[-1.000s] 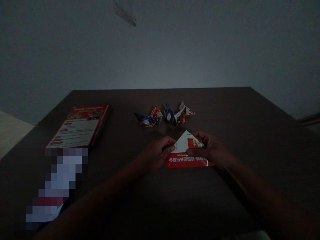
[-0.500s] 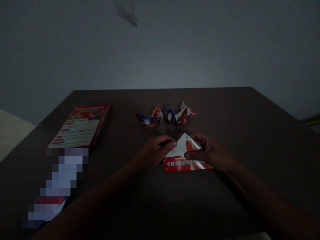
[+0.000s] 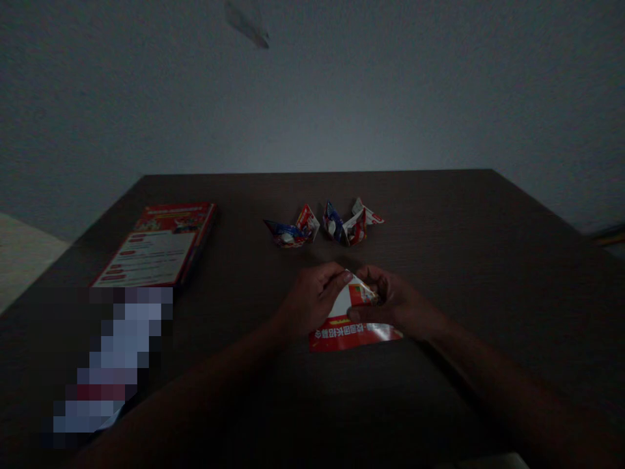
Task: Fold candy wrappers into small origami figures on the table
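A printed paper sheet (image 3: 342, 335), red and white with its upper corners folded in to a point, is held low over the table between both hands. My left hand (image 3: 319, 296) pinches its left slanted edge near the tip, thumb on top. On the other side my right hand (image 3: 395, 303) grips the right part, thumb laid across the front and fingers curled behind. Just beyond the hands stand two folded paper figures with pointed ends: a blue and red one (image 3: 293, 231) on the left, and a blue, white and red one (image 3: 347, 225) on the right.
A stack of red and white printed leaflets (image 3: 151, 254) lies at the left of the dark wooden table (image 3: 439, 202). In front of it is a pixelated, blurred-out item (image 3: 122, 352). A grey wall (image 3: 390, 91) rises behind the table's far edge.
The paper sheet has moved slightly left and toward me, with both hands. My left thumb now lies nearer the folded tip. The two folded paper figures have not moved.
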A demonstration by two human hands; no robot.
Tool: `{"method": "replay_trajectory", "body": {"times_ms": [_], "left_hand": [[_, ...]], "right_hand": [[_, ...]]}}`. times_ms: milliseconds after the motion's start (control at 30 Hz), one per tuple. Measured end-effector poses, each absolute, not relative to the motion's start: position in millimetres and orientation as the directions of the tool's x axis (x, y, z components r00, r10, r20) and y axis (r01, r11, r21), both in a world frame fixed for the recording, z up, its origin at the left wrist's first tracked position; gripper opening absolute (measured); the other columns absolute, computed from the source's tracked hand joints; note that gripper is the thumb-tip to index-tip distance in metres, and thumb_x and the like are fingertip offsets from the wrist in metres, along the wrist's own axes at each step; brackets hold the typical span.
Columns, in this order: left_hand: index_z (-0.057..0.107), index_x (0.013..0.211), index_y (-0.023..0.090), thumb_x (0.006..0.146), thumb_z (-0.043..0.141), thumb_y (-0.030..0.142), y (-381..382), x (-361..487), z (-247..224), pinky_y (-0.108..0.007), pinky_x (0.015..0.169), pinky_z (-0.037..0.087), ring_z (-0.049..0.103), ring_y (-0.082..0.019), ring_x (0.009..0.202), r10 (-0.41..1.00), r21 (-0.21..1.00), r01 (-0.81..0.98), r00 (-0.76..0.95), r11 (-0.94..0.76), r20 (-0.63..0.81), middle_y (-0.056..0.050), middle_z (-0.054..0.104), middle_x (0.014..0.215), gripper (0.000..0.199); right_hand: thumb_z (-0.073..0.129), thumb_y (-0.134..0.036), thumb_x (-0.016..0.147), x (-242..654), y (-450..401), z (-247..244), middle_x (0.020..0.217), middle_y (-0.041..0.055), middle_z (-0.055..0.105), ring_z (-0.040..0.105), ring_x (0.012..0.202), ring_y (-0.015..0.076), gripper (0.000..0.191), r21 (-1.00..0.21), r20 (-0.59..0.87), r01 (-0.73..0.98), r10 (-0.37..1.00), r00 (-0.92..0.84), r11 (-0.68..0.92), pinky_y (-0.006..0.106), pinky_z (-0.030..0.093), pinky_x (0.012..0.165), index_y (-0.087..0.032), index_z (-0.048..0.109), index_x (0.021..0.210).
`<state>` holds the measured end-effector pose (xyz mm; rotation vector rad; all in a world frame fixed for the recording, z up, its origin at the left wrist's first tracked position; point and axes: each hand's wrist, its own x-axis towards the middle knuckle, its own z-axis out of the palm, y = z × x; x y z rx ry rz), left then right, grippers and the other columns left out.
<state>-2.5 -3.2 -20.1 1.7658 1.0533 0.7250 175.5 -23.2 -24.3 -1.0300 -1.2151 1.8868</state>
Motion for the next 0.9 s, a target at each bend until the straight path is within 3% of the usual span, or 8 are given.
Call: {"method": "replay_trajectory", "body": {"times_ms": [233,400,500,633,733,900], "left_hand": [[0.06,0.08,0.015,0.089,0.044,0.038,0,-4,-22,-0.021,0.056,0.041,0.054,-0.011,0.064,0.904,0.919,0.338,0.426,-0.204,0.044,0.0,0.06,0.071,0.03],[0.06,0.083,0.016,0.09,0.041,0.043,8,-8,-26,-0.021,0.055,0.041,0.056,-0.012,0.063,0.904,0.866,0.437,0.426,-0.241,0.037,0.0,0.061,0.07,0.035],[0.06,0.094,0.016,0.091,0.038,0.045,11,-10,-26,-0.025,0.06,0.044,0.059,-0.015,0.068,0.904,0.78,0.553,0.426,-0.294,0.038,-0.002,0.064,0.076,0.036],[0.045,0.124,0.014,0.088,0.047,0.042,5,-17,-19,-0.035,0.083,0.046,0.056,-0.022,0.1,0.874,0.585,0.655,0.423,-0.478,0.241,-0.011,0.058,0.113,0.045],[0.052,0.118,0.016,0.078,0.06,0.048,-3,-24,-14,-0.039,0.096,0.038,0.047,-0.025,0.113,0.669,0.426,0.537,0.69,-0.728,0.275,-0.012,0.052,0.123,0.051],[0.054,0.116,0.016,0.076,0.06,0.053,-5,-27,-20,-0.042,0.094,0.038,0.047,-0.027,0.11,0.602,0.351,0.523,0.78,-0.777,0.171,-0.012,0.054,0.119,0.054]], "right_hand": [[0.082,-0.02,0.057,174,-20,-22,0.082,-0.0015,0.065,0.064,0.068,0.0117,0.048,-0.945,-0.255,-0.074,0.857,-0.448,-0.319,0.026,0.053,0.065,-0.018,0.054,0.096],[0.072,-0.034,0.071,182,-14,-22,0.083,0.0034,0.07,0.066,0.07,0.0149,0.032,-0.956,-0.282,0.027,0.888,-0.363,-0.292,0.029,0.053,0.065,-0.016,0.059,0.094],[0.07,-0.037,0.071,185,-10,-23,0.076,0.0035,0.07,0.065,0.063,0.0147,0.03,-0.955,-0.294,0.107,0.925,-0.24,-0.276,0.027,0.052,0.058,-0.015,0.06,0.089],[0.068,-0.035,0.073,185,-7,-26,0.07,0.0011,0.068,0.063,0.058,0.0138,0.031,-0.955,-0.266,0.183,0.95,-0.164,-0.235,0.025,0.049,0.053,-0.017,0.057,0.095],[0.064,-0.034,0.076,185,-4,-28,0.07,0.001,0.067,0.062,0.059,0.0131,0.026,-0.955,-0.221,0.24,0.959,-0.176,-0.176,0.023,0.047,0.052,-0.017,0.057,0.094],[0.058,-0.031,0.08,189,-1,-22,0.077,0.0044,0.069,0.063,0.066,0.0154,0.018,-0.88,-0.106,0.475,0.968,-0.227,0.015,0.025,0.046,0.057,-0.016,0.059,0.09]]}}
